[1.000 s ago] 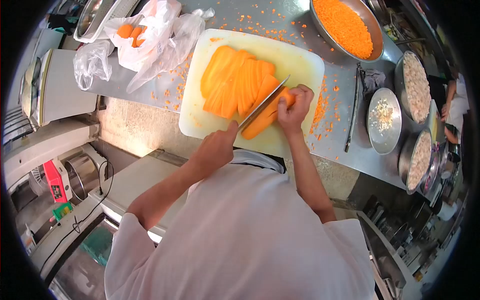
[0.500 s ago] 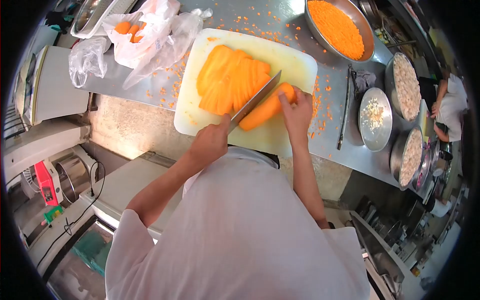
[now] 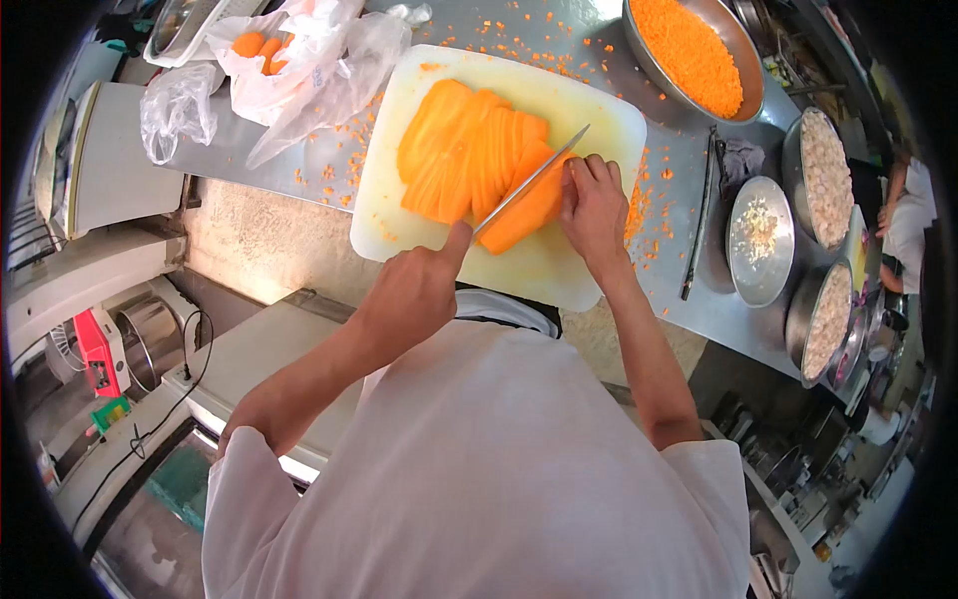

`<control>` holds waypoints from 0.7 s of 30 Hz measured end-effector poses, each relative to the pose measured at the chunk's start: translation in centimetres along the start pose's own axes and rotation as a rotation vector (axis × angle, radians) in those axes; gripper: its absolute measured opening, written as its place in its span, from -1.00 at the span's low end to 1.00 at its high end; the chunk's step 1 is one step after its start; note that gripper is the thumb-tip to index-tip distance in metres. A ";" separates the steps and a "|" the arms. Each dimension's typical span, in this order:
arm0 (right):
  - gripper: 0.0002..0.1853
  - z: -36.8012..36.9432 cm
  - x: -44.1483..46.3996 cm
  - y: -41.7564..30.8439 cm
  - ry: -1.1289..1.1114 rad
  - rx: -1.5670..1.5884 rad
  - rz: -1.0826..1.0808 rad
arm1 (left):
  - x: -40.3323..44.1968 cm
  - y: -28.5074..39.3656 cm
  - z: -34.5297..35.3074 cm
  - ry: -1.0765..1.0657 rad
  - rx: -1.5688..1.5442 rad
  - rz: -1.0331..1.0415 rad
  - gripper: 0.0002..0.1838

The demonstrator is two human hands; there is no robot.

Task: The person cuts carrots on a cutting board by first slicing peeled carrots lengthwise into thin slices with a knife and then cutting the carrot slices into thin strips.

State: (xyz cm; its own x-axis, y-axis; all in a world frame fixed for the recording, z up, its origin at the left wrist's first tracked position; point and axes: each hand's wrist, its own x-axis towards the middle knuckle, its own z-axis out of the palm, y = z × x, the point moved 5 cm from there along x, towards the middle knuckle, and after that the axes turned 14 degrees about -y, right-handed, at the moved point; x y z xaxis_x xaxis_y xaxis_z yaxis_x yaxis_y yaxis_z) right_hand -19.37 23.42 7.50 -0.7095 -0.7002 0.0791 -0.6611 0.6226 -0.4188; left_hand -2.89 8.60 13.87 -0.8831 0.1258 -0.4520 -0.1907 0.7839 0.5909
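My left hand is closed around the handle of a kitchen knife, its blade slanting up and to the right. The blade lies over a thick piece of carrot on the white cutting board. At the carrot's right end my right hand grips it with bent fingers, near the blade's tip. Left of the knife, overlapping carrot slices fan out across the board. Part of the carrot is hidden under the blade and my right fingers.
A metal bowl of finely chopped carrot stands at the upper right. Bowls of pale diced food and a bowl of chopped bits line the right. Plastic bags with carrots lie left; orange crumbs dot the metal table.
The knife's tip has swung up and right, and its blade now shows narrower. My left hand has risen slightly across the board's near edge. The whole view has shifted a little.
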 end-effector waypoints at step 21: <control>-0.87 0.0 -0.2 0.3 0.074 0.096 -0.038 | 1.1 0.3 0.4 -0.125 -0.102 -0.086 -0.60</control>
State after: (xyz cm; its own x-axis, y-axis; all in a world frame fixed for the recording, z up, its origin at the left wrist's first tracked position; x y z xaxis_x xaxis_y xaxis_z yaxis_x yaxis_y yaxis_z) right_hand -19.42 23.72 7.33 -0.7031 -0.6925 0.1616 -0.6637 0.5575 -0.4988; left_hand -3.78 9.25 13.27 -0.8028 0.1408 -0.5794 -0.3111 0.7301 0.6085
